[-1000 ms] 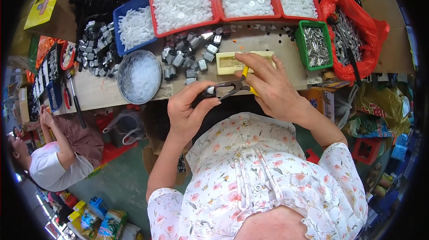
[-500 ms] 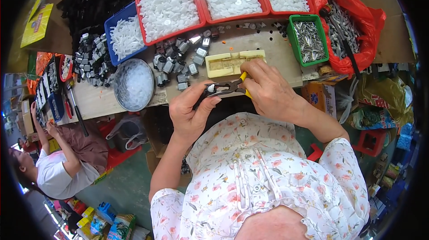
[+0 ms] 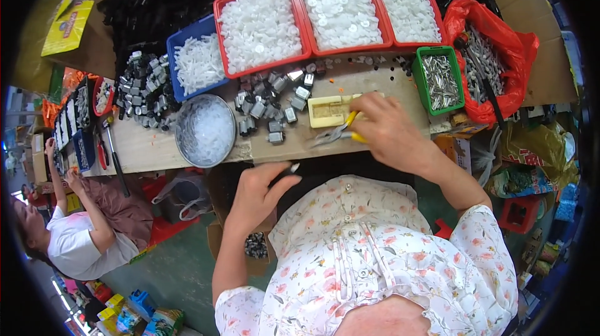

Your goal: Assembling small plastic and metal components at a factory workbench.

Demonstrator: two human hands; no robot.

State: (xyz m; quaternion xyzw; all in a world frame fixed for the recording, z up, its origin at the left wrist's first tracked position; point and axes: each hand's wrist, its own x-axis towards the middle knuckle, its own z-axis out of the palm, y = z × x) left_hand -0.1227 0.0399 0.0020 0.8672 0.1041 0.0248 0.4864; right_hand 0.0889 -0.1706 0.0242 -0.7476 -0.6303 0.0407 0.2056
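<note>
My right hand [image 3: 394, 133] is closed round the yellow handles of a pair of pliers [image 3: 337, 135], whose jaws are blurred by motion in front of a cream-coloured block with recesses [image 3: 328, 112]. Lower and to the left, over the table's near edge, my left hand [image 3: 259, 195] pinches a small part with a white tip [image 3: 295, 167]; the rest of that part is mostly hidden by the fingers. Left of the block lie loose silver-and-black parts [image 3: 267, 108]. A round metal bowl [image 3: 234, 128] of whitish translucent pieces stands farther left.
Red trays [image 3: 304, 14] of small white plastic parts line the back, beside a blue tray [image 3: 177, 91]. A green bin [image 3: 464, 101] of metal pins and a red plastic bag [image 3: 528, 42] of grey parts stand right. Another person [image 3: 87, 230] sits at left.
The pliers have come away from the white-tipped part and moved up and right with my right hand. My left hand has drawn lower, still pinching the part. The view has shifted slightly.
</note>
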